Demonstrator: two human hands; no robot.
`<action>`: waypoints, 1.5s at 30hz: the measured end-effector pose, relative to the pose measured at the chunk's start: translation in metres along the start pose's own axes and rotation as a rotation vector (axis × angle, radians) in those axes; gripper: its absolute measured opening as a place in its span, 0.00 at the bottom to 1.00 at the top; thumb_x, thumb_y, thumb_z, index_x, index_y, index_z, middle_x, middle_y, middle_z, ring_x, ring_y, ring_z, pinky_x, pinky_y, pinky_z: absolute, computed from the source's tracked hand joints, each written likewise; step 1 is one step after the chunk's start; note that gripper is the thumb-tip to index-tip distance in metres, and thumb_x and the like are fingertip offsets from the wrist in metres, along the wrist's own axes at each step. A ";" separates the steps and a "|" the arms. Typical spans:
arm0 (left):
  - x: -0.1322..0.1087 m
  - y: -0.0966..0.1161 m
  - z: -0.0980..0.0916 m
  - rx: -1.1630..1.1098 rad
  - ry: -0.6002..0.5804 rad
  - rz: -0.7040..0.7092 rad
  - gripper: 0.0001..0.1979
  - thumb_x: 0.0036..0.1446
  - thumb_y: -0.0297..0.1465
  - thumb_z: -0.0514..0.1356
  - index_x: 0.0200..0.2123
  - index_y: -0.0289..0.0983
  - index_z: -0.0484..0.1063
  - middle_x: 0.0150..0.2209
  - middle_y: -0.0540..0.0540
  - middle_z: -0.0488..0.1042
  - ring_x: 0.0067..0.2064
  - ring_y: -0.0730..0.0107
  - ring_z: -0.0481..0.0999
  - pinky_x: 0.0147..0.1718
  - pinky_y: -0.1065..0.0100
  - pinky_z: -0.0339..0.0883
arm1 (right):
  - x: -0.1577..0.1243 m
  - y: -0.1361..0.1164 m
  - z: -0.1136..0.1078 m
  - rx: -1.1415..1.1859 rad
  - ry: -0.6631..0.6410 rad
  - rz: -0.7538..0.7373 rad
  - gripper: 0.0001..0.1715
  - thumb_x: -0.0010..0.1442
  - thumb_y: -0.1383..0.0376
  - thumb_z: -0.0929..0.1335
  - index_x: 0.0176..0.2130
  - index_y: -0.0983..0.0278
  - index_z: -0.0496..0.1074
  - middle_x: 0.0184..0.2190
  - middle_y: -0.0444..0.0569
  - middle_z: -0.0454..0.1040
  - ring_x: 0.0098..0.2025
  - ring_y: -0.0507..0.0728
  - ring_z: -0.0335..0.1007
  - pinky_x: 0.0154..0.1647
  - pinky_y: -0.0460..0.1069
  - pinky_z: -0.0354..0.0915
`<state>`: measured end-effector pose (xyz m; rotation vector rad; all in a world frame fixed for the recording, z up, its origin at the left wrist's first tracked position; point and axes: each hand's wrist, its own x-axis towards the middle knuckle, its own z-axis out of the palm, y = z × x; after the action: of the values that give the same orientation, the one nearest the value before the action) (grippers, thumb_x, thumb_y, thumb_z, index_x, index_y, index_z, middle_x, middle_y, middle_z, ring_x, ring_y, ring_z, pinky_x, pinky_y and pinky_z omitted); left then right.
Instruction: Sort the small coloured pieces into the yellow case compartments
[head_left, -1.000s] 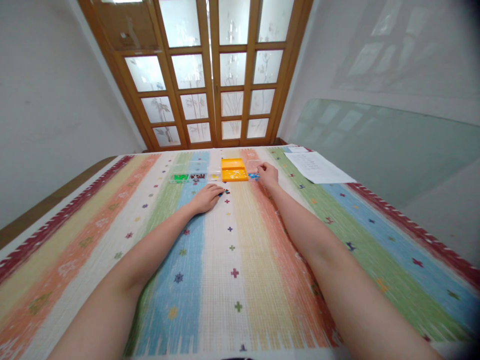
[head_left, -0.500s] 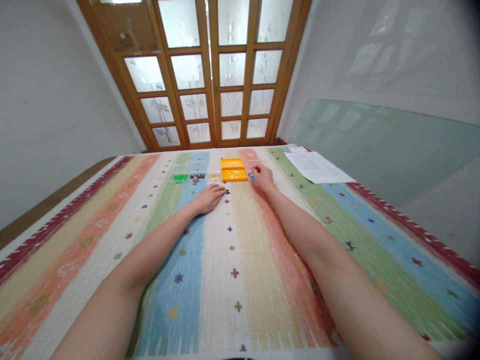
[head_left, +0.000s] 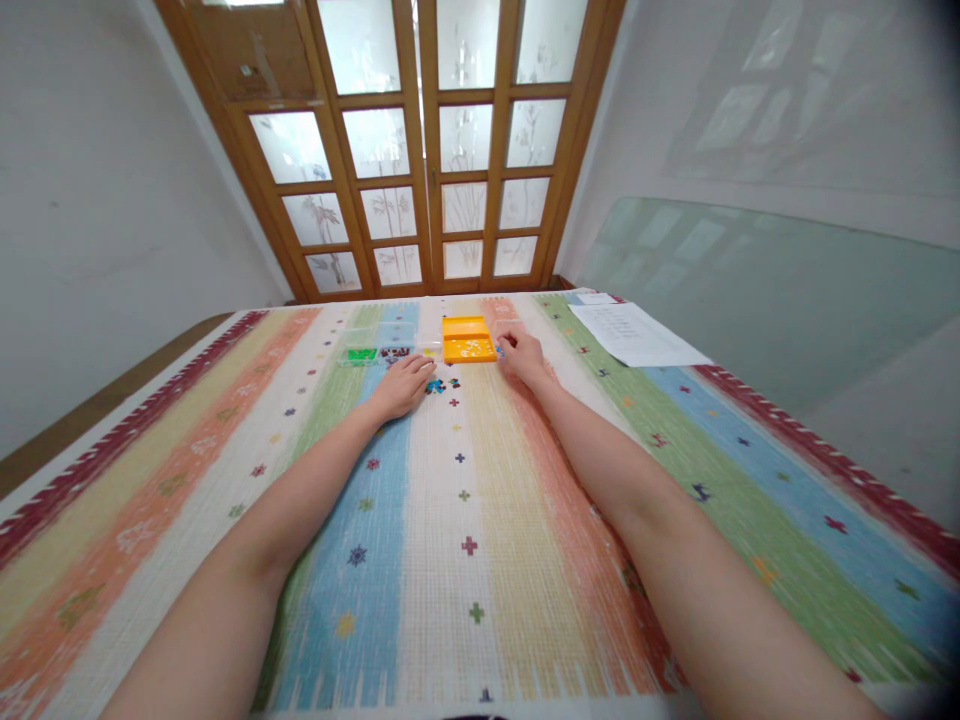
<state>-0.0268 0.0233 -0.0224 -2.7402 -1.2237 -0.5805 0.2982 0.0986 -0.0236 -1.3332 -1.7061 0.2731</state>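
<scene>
My left hand point(head_left: 405, 386) rests on the cloth with its fingers spread, left of a small cluster of blue and dark pieces point(head_left: 436, 386). My right hand point(head_left: 521, 355) has its fingertips pinched over some blue pieces point(head_left: 500, 351); what they hold is too small to make out. Between the hands and a little farther off lies an opened orange case point(head_left: 469, 357) with pale bits in its near half. Beyond my left hand are clear boxes, one with green pieces point(head_left: 362, 355), one with dark red pieces point(head_left: 394, 353) and one with yellow pieces point(head_left: 428, 352).
A striped, patterned cloth point(head_left: 465, 580) covers the table. Printed paper sheets point(head_left: 637, 335) lie at the back right. Past the far table edge are wood-framed glass doors point(head_left: 427, 150), and a glass panel point(head_left: 765, 290) stands along the right wall.
My left hand has moved left, uncovering the cluster of blue and dark pieces. My right hand has shifted slightly left beside the orange case.
</scene>
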 end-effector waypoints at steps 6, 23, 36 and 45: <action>-0.008 -0.034 -0.006 0.016 0.068 -0.108 0.24 0.74 0.35 0.48 0.66 0.39 0.71 0.68 0.40 0.70 0.70 0.54 0.63 0.73 0.48 0.54 | 0.003 0.001 0.000 -0.011 0.005 0.005 0.15 0.63 0.65 0.64 0.40 0.63 0.80 0.39 0.51 0.82 0.40 0.60 0.74 0.44 0.51 0.66; -0.018 -0.062 -0.002 0.086 0.098 -0.276 0.24 0.71 0.34 0.52 0.67 0.38 0.70 0.68 0.39 0.70 0.70 0.53 0.64 0.73 0.47 0.54 | -0.010 -0.024 0.015 -0.082 -0.125 -0.064 0.14 0.67 0.65 0.65 0.41 0.63 0.80 0.39 0.51 0.82 0.40 0.59 0.74 0.46 0.51 0.67; -0.017 -0.060 0.006 0.009 0.131 -0.200 0.23 0.67 0.33 0.57 0.63 0.38 0.76 0.65 0.38 0.72 0.68 0.50 0.66 0.72 0.44 0.57 | -0.049 -0.078 0.047 -0.161 -0.531 -0.634 0.17 0.73 0.63 0.68 0.57 0.63 0.79 0.55 0.57 0.79 0.57 0.63 0.71 0.62 0.57 0.64; -0.005 -0.028 -0.004 -0.177 0.078 0.037 0.13 0.65 0.29 0.60 0.46 0.42 0.85 0.53 0.44 0.82 0.62 0.53 0.72 0.67 0.45 0.64 | -0.043 -0.064 0.049 -0.181 -0.514 -0.628 0.15 0.73 0.63 0.67 0.53 0.64 0.81 0.51 0.56 0.80 0.54 0.62 0.72 0.58 0.56 0.64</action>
<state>-0.0515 0.0380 -0.0224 -2.8445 -1.1536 -0.8204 0.2184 0.0543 -0.0307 -0.8158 -2.5374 0.0964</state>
